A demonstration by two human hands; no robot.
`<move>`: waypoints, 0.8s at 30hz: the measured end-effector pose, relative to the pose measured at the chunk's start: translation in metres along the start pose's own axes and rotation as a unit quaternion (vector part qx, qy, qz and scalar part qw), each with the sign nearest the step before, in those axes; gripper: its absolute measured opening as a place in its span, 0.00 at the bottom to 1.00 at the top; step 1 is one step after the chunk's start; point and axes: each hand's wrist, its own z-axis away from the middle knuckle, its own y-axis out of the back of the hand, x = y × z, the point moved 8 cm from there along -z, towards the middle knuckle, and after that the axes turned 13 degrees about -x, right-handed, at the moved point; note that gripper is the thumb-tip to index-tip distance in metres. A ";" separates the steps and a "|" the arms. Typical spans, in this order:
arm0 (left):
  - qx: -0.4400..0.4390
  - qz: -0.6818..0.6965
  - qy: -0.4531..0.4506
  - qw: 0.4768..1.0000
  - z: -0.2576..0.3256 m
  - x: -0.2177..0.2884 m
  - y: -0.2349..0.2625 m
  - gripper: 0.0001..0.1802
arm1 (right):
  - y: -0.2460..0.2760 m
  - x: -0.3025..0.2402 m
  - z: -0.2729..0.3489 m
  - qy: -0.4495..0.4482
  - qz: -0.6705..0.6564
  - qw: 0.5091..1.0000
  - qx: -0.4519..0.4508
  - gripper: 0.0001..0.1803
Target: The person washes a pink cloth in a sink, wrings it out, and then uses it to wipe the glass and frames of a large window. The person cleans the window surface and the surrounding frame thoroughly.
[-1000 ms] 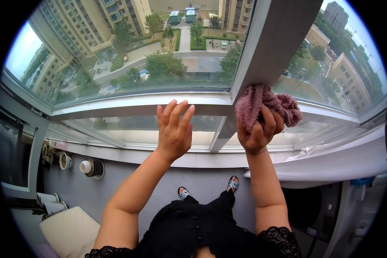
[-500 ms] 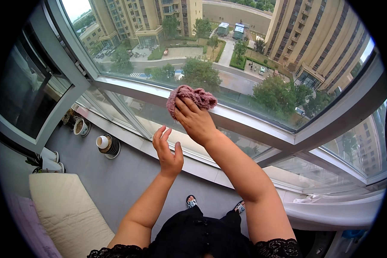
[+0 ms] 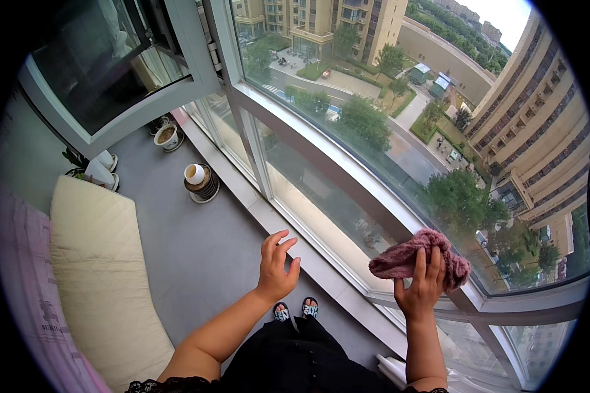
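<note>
Cloth (image 3: 418, 260) now lower, perhaps off glass (image 3: 373, 131).

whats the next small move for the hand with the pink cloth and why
Probably slide the right hand and its pink cloth leftward along the horizontal window bar. The cloth is pressed at the bar's right end, and a long stretch of it lies to the left. The left hand hangs open, touching nothing.

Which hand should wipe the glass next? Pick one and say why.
Right. The right hand already grips the cloth against the window. The left hand hangs open and empty, away from the glass.
</note>
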 end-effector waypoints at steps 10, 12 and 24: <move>0.067 -0.070 0.038 0.995 0.005 -0.091 0.119 0.26 | -0.097 -0.255 -0.277 0.097 0.049 0.985 0.133 0.23; 0.071 -0.068 0.060 0.993 0.013 -0.128 0.151 0.26 | -0.109 -0.295 -0.316 0.106 0.078 0.981 0.146 0.24; 0.116 -0.078 0.101 0.985 0.004 -0.295 0.344 0.24 | -0.098 -0.410 -0.477 0.123 -0.429 0.893 0.049 0.19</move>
